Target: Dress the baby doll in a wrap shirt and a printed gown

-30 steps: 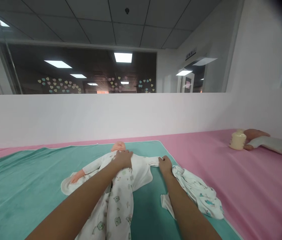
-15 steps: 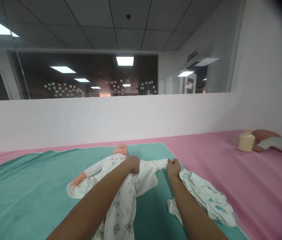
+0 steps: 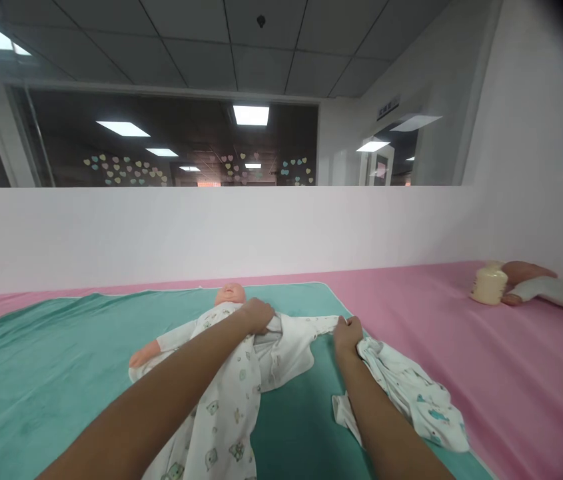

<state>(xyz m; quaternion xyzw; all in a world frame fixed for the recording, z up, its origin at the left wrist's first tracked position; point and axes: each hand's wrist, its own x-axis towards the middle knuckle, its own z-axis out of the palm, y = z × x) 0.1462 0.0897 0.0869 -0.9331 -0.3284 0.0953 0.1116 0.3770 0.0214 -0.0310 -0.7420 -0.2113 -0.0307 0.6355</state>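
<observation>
A baby doll (image 3: pixel 231 293) lies on its back on the teal sheet (image 3: pixel 86 347), head toward the wall. It wears a white baby outfit (image 3: pixel 234 400) printed with small green animals. My left hand (image 3: pixel 260 315) is closed at the doll's shoulder on the outfit's fabric; its fingertips are partly hidden. The outfit's empty-looking sleeve (image 3: pixel 321 325) stretches sideways to my right hand (image 3: pixel 348 335), which pinches the cuff. The doll's other arm (image 3: pixel 145 353) sticks out of its sleeve on the left. Beside my right forearm lies a crumpled white garment (image 3: pixel 414 387) with teal prints.
On the pink sheet (image 3: pixel 426 293) at right stands a cream bottle (image 3: pixel 489 283). Just behind it lies a skin-toned form with a white sleeve (image 3: pixel 556 293), only partly in view. A white wall (image 3: pixel 261 233) with windows above borders the far edge.
My left hand has shifted slightly left, and the outfit's front now gapes open more below it. The right hand keeps its pinch on the cuff. The view has tilted slightly.
</observation>
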